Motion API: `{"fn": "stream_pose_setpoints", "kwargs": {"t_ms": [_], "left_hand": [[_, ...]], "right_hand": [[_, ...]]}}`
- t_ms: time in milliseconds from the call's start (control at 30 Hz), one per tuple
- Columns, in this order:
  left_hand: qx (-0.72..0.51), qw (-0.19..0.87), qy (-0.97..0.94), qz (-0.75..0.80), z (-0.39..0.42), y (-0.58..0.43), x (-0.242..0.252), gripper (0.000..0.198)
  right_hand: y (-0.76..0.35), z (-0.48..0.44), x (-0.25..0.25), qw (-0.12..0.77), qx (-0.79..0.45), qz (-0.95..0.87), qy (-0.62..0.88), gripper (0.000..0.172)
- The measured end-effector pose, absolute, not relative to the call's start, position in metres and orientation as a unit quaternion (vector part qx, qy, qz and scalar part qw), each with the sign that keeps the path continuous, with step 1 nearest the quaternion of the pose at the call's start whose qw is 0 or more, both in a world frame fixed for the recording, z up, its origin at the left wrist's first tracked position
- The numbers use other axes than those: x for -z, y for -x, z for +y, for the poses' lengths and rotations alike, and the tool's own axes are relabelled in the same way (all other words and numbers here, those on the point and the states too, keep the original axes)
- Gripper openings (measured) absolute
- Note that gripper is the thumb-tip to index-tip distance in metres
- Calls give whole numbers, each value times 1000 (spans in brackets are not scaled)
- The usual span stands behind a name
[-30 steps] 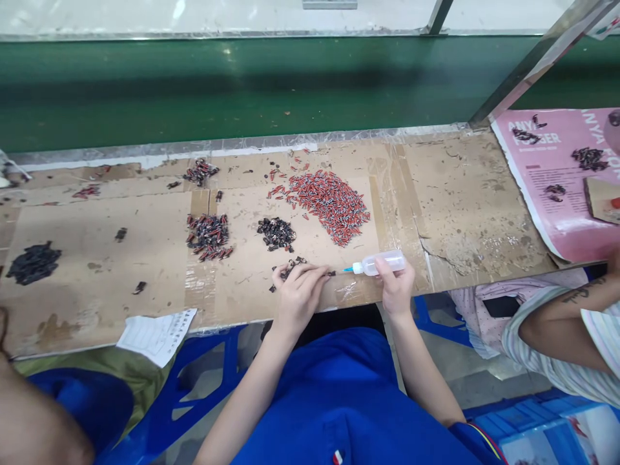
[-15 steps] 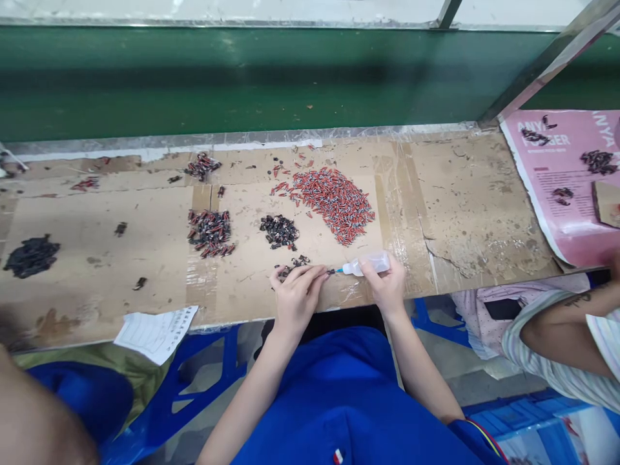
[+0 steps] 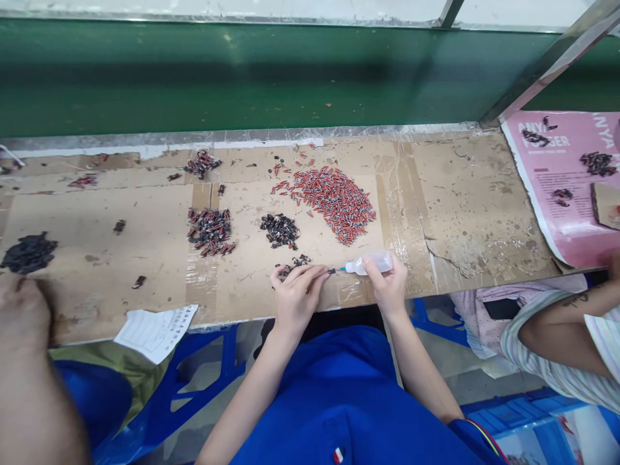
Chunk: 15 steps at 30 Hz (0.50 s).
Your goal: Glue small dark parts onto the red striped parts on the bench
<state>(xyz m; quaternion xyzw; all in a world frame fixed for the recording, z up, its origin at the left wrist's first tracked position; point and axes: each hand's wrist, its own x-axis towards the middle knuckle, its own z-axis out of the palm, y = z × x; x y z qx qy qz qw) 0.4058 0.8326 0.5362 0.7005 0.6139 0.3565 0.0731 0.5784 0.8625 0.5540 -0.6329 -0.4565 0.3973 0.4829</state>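
My left hand (image 3: 295,290) rests on the cardboard bench top (image 3: 97,258) with its fingers pinched on a small dark part (image 3: 331,271) at the fingertips. My right hand (image 3: 390,284) grips a small clear squeeze bottle (image 3: 372,263) lying sideways, its blue tip pointing left and almost touching that part. A few more dark parts (image 3: 293,263) lie just beyond my left fingers. Further back are a large heap of red parts (image 3: 336,201), a small dark pile (image 3: 278,230) and a mixed dark and red pile (image 3: 210,231).
A green conveyor belt (image 3: 242,77) runs behind the bench. Another person's hand (image 3: 22,303) is at the left edge near a black pile (image 3: 29,253); another person's forearm (image 3: 562,323) is at the right, by a pink poster (image 3: 557,194). A paper slip (image 3: 155,330) overhangs the front edge.
My right hand and the bottle shifted left, bringing the tip up to the part in my left fingers. The other person's hand at the left has come up onto the bench.
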Motion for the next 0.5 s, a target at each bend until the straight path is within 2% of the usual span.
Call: {"fn": "stream_pose_setpoints", "kwargs": {"t_ms": [500], "left_hand": [[-362, 68, -700, 612, 833, -407, -537, 11]], "right_hand": [[-578, 863, -554, 465, -400, -477, 629, 26]]}}
